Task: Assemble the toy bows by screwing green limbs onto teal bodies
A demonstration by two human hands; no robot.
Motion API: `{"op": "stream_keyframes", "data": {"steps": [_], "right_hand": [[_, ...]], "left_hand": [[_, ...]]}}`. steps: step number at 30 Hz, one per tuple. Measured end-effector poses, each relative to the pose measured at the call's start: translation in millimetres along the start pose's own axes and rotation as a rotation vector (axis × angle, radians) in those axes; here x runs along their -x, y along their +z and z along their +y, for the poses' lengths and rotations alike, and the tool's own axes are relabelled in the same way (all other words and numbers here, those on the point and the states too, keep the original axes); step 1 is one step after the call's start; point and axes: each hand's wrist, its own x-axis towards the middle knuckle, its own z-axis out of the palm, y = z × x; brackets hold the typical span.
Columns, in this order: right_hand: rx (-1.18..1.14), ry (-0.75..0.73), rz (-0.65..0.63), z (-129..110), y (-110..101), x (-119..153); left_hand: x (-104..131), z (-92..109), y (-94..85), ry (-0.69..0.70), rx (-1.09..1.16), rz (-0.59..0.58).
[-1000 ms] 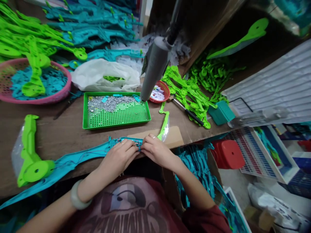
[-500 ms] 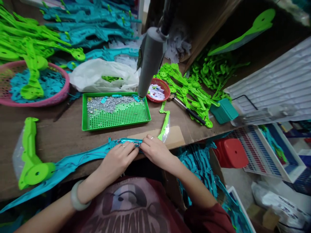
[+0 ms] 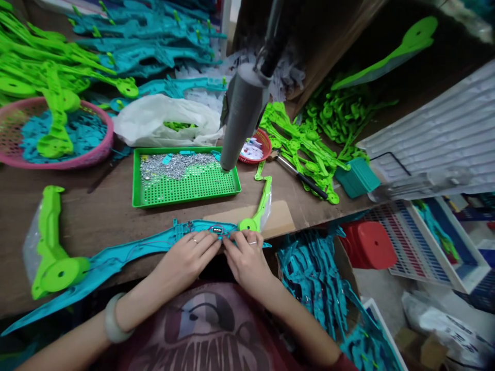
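A long blue plastic piece [image 3: 149, 246] lies along the table's front edge, with thin red wires in it and a small dark part [image 3: 217, 230] near its right end. My left hand [image 3: 195, 253] has its fingers closed on the piece's near edge, just left of that part. Close beside it, my right hand [image 3: 247, 257] bends its fingers over the same piece; what its fingertips pinch is hidden. Green arms with clear blades sit at both ends, a larger one [image 3: 62, 270] at left and a smaller one [image 3: 264, 203] at right.
Behind the piece is a green tray [image 3: 185, 195] of small metal parts. A grey powered tool [image 3: 244, 116] hangs over it. A pink basket [image 3: 104, 149], a red basket [image 3: 266, 146], a black-handled tool [image 3: 309, 184] and green pieces [image 3: 305, 149] stand around. A red stool [image 3: 373, 245] is at right.
My right hand has shifted slightly right and down, uncovering more of the blue piece and the right green arm's round base. The hanging tool has swung slightly down and right.
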Motion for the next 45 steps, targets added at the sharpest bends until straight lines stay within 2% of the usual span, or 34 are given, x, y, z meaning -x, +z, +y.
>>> {"op": "stream_keyframes", "data": {"steps": [5, 9, 15, 18, 25, 30, 34, 38, 45], "right_hand": [[-0.014, -0.042, -0.010, 5, -4, 0], [-0.065, -0.019, 0.033, 7, -4, -5], [-0.050, 0.003, 0.139, 4, 6, -10], [-0.075, 0.047, 0.180, 6, 8, -13], [-0.029, -0.017, 0.054, 19, -2, -32], [-0.062, -0.090, -0.044, 30, -9, -41], [-0.010, -0.182, -0.114, 35, -15, -47], [0.059, -0.226, -0.158, 34, -19, -55], [-0.010, -0.303, -0.211, 43, -20, -69]], "left_hand": [[0, 4, 4.5, -0.073, -0.009, 0.000], [-2, 4, 2.8, -0.042, -0.042, -0.002], [3, 1, 4.7, 0.044, -0.078, 0.015], [8, 0, 6.7, 0.026, -0.057, 0.032], [6, -2, 3.4, 0.043, 0.004, 0.038], [6, 0, 5.2, -0.057, 0.045, 0.070], [10, 0, 8.5, 0.019, 0.014, 0.051], [8, -3, 3.9, 0.092, -0.045, 0.056], [1, -5, 0.5, 0.113, -0.063, 0.044]]}}
